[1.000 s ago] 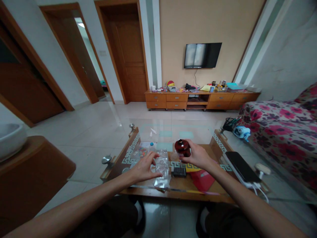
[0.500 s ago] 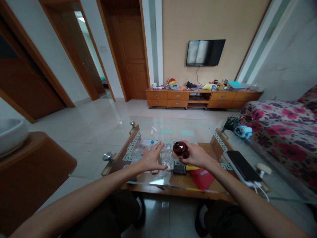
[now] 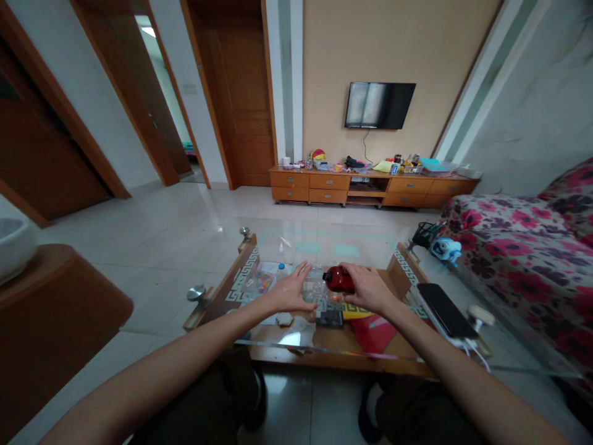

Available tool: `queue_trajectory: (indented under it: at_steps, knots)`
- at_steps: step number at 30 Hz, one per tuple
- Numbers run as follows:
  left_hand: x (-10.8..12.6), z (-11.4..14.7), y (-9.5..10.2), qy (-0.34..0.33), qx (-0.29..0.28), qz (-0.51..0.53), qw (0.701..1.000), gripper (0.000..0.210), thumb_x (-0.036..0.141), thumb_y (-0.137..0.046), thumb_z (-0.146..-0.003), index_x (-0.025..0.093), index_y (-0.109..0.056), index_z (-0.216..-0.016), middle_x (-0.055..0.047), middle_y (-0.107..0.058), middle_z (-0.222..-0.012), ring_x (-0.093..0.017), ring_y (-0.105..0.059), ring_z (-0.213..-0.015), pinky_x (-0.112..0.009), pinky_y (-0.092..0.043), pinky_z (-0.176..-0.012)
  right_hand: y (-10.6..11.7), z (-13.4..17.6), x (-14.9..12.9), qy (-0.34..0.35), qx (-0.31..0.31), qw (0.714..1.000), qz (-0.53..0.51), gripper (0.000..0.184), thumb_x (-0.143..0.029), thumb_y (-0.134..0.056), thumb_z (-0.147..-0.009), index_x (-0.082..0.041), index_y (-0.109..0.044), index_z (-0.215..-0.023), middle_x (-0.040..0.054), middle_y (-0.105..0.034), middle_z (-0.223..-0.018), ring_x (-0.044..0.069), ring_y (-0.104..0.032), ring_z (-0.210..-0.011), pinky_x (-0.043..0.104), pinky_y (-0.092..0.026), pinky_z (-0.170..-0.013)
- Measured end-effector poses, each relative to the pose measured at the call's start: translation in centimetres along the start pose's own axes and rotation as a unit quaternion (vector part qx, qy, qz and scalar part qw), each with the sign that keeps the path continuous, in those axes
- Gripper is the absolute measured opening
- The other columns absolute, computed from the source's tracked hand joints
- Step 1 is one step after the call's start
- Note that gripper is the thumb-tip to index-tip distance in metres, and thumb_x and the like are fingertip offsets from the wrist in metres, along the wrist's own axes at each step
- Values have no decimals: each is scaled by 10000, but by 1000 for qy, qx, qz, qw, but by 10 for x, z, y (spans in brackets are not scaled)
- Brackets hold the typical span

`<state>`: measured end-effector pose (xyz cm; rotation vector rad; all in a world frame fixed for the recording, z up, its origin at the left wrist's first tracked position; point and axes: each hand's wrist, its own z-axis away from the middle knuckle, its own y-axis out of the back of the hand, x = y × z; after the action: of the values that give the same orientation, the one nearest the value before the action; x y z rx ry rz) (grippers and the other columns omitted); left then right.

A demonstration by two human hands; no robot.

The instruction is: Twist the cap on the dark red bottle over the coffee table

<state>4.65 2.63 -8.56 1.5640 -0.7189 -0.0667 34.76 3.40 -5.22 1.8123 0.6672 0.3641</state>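
My right hand [image 3: 368, 288] grips a dark red-brown bottle [image 3: 337, 279] and holds it tipped on its side, neck pointing left, just above the glass-topped coffee table [image 3: 324, 247]. My left hand [image 3: 291, 293] reaches to a clear glass container [image 3: 315, 285] beside the bottle's mouth, fingers spread against its left side. A small black box [image 3: 329, 318] and a yellow and red packet [image 3: 373, 324] lie on the shelf under the glass, below my hands.
A black phone [image 3: 443, 301] with a white charger [image 3: 477, 316] lies on the table's right edge. A floral sofa [image 3: 523, 241] stands to the right, a wooden stand [image 3: 50, 309] with a white basin to the left. A TV cabinet [image 3: 370, 185] lines the far wall.
The right hand has tipped the red-brown bottle from upright to lying sideways, mouth toward the glass container. The left hand slid forward along the container. The camera shifted slightly.
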Motion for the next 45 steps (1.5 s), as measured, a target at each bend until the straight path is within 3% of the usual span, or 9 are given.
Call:
queue_trajectory:
  at_steps: [10, 32, 45]
  knots:
    - [-2, 6, 2, -1, -1, -17, 1000, 1346, 740, -781, -655, 328, -37, -1698, -131, -94, -1777, -462, -559, -1367, -566, -459, -1122, 23, -2, -18, 21, 18, 999, 27, 829, -279, -772, -744, -291, -470, -1515, 131, -620, -1400, 360, -558, -1249, 527, -349, -1111]
    - [4, 7, 9, 14, -17, -33, 999, 1319, 743, -779, -666, 315, -80, -1699, -144, -95, -1774, -497, -559, -1347, -578, -473, -1059, 31, -5, -28, 40, 23, 998, 42, 814, -248, -727, -763, -325, -465, -1531, 114, -599, -1407, 374, -513, -1261, 566, -302, -1150]
    - [8, 7, 11, 17, -8, -31, 999, 1298, 729, -788, -675, 317, -99, -1695, -139, -120, -1772, -520, -513, -1387, -623, -433, -1110, 35, -4, -31, 47, 21, 997, 62, 816, -189, -679, -756, -335, -471, -1532, 108, -589, -1417, 373, -491, -1267, 573, -278, -1155]
